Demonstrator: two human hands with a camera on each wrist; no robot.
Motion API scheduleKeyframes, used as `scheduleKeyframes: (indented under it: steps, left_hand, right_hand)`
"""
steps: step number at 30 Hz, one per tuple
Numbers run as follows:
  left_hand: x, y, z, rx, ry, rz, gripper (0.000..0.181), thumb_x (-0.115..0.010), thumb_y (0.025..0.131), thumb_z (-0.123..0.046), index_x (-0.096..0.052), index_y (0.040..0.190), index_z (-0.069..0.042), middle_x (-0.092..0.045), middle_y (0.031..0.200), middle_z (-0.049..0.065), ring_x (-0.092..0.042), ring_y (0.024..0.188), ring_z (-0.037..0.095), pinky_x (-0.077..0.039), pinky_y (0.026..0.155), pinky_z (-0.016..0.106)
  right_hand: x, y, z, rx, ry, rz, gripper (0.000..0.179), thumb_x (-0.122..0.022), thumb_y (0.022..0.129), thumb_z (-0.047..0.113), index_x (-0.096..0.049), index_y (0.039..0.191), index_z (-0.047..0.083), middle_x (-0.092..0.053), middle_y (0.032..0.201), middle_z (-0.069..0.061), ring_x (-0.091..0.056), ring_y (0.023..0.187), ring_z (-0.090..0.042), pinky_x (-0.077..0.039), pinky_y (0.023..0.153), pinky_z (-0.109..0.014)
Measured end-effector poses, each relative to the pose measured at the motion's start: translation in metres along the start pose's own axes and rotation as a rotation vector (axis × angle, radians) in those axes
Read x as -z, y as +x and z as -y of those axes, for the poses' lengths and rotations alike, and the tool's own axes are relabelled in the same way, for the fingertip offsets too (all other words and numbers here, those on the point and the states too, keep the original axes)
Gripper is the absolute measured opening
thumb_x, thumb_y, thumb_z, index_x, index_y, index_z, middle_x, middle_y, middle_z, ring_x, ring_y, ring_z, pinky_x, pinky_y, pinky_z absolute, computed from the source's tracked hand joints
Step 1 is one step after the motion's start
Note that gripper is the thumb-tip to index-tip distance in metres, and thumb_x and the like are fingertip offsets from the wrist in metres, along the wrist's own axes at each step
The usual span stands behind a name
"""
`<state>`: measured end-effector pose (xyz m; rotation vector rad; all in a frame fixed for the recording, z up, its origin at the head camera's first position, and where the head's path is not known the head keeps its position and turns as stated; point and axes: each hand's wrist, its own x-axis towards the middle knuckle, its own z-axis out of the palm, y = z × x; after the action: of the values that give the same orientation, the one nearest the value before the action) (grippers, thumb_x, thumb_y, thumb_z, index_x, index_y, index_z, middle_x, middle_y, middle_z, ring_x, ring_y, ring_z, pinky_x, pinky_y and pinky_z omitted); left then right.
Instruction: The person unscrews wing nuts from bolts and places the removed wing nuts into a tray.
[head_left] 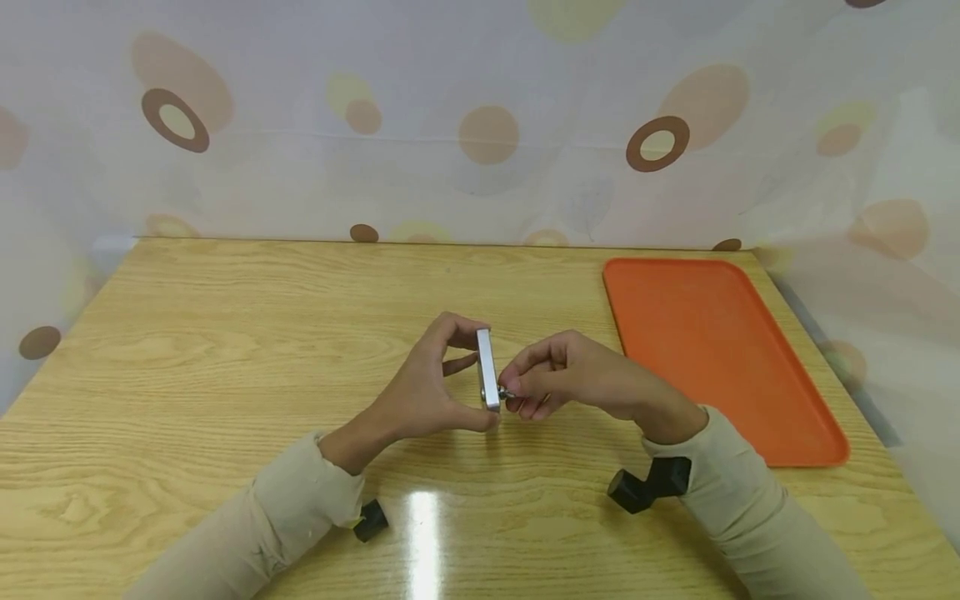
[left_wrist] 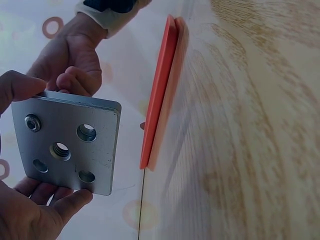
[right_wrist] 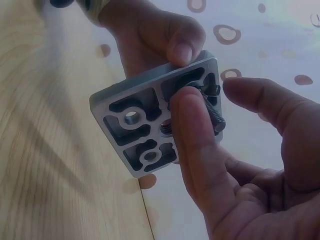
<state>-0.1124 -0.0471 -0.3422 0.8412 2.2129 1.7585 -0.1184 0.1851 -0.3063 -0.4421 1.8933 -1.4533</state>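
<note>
My left hand [head_left: 423,392] grips a square silver metal plate [head_left: 488,367] by opposite edges, holding it on edge above the table. In the left wrist view the plate's flat face shows several holes, with a socket bolt head [left_wrist: 33,123] seated in one corner hole. Its other face is recessed and ribbed, as the right wrist view shows. From that side a threaded bolt [right_wrist: 215,116] sticks out, a small dark piece [right_wrist: 212,90] beside it. My right hand [head_left: 573,375] pinches at the bolt, index finger [right_wrist: 192,130] along it and thumb tip close by the dark piece.
An orange tray [head_left: 720,358] lies at the right side of the wood-grain table [head_left: 225,350]. Behind the table hangs a pale cloth [head_left: 420,83] with brown and yellow circles. Black wrist devices [head_left: 648,485] are strapped over the beige sleeves.
</note>
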Motion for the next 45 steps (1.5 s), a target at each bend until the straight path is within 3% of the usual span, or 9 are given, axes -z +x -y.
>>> scheduleKeyframes:
  steps: [11,19,22,27,32,35,45]
  left_hand:
    - [-0.0005,0.0000,0.0000,0.004,-0.004,-0.008,0.082,-0.083,0.063,-0.002,-0.043,0.133,-0.004,-0.048,0.133,0.012,-0.050,0.124,0.026,-0.049,0.113,0.044]
    - [0.0001,0.0006,-0.0005,0.008,-0.004,-0.013,0.083,-0.084,0.062,-0.002,-0.043,0.134,-0.004,-0.048,0.133,0.012,-0.050,0.124,0.026,-0.049,0.113,0.044]
    - [-0.0002,0.0010,-0.0001,0.010,-0.007,-0.011,0.082,-0.083,0.063,-0.002,-0.043,0.134,-0.004,-0.048,0.133,0.012,-0.050,0.124,0.026,-0.049,0.113,0.044]
    - [-0.0003,0.0011,0.0002,0.009,-0.004,-0.005,0.081,-0.082,0.064,-0.002,-0.042,0.134,-0.004,-0.048,0.133,0.012,-0.050,0.125,0.027,-0.048,0.113,0.045]
    - [-0.0003,0.0012,-0.0002,0.002,-0.002,-0.007,0.082,-0.083,0.063,-0.001,-0.042,0.134,-0.004,-0.048,0.134,0.012,-0.050,0.124,0.027,-0.049,0.113,0.044]
    - [-0.0006,0.0007,-0.0006,-0.001,-0.006,-0.010,0.081,-0.083,0.063,-0.001,-0.043,0.134,-0.004,-0.048,0.133,0.012,-0.050,0.124,0.027,-0.049,0.113,0.045]
    - [-0.0023,0.0002,0.0007,0.011,-0.007,-0.009,0.081,-0.082,0.063,-0.001,-0.043,0.133,-0.004,-0.048,0.134,0.012,-0.051,0.123,0.026,-0.050,0.112,0.044]
  right_hand:
    - [0.0003,0.0004,-0.0015,0.048,0.007,0.020,0.035,-0.065,0.091,0.005,-0.057,0.118,-0.016,-0.073,0.091,0.003,-0.072,0.083,-0.010,-0.065,0.080,-0.031]
    - [-0.0019,0.0008,-0.0007,0.083,0.074,0.056,0.030,-0.071,0.087,0.000,-0.058,0.113,-0.006,-0.072,0.090,0.002,-0.070,0.082,-0.009,-0.065,0.079,-0.031]
    - [-0.0029,0.0003,0.0001,0.093,0.051,0.068,0.029,-0.070,0.089,0.001,-0.057,0.113,-0.005,-0.072,0.093,0.002,-0.071,0.080,-0.009,-0.065,0.076,-0.030]
    - [-0.0027,-0.0006,0.0008,0.029,-0.031,0.037,0.027,-0.060,0.099,0.019,-0.056,0.117,-0.001,-0.070,0.100,-0.004,-0.072,0.083,-0.019,-0.066,0.074,-0.038]
    - [-0.0018,0.0023,-0.0011,-0.073,0.053,-0.003,0.031,-0.041,0.107,0.030,-0.056,0.108,0.003,-0.073,0.090,-0.004,-0.073,0.073,-0.016,-0.066,0.069,-0.035]
    - [-0.0027,0.0040,-0.0022,-0.109,0.118,0.019,0.030,-0.038,0.108,0.028,-0.055,0.104,0.004,-0.074,0.080,-0.003,-0.071,0.067,-0.011,-0.064,0.064,-0.028]
    - [-0.0063,0.0035,-0.0020,-0.084,0.165,0.072,0.025,-0.041,0.107,0.021,-0.057,0.100,0.002,-0.073,0.077,0.000,-0.070,0.065,-0.008,-0.063,0.062,-0.023]
